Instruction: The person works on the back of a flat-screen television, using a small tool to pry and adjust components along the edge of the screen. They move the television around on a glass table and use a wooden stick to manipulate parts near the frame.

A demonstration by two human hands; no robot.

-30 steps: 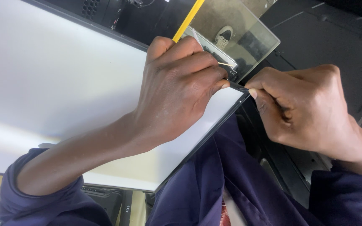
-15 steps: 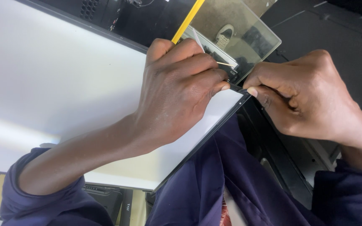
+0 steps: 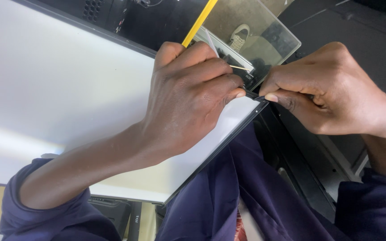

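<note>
Left hand: your left hand point(image 3: 188, 98) lies on the white panel near its corner, fingers curled together and clamped on a yellow stick point(image 3: 199, 23) that rises out of the top of the fist toward the upper edge of the view
Right hand: your right hand point(image 3: 331, 91) sits just off the panel's corner, thumb and forefinger pinched together on the dark frame edge point(image 3: 260, 99) right at that corner; whatever may lie between the fingertips is too small to tell
White panel: the white panel point(image 3: 59, 89) is a large flat sheet with a thin dark frame, filling the left half of the view and ending in the corner between your two hands
Glass plate: a clear glass plate point(image 3: 264, 27) lies just beyond the corner, above both hands, with a small dark part and a thin wire showing beneath it
Sleeves: dark blue sleeves point(image 3: 45, 214) cover both your forearms, and the same blue cloth hangs below the panel's edge
Surroundings: a dark surface point(image 3: 349, 27) lies behind your right hand
</note>
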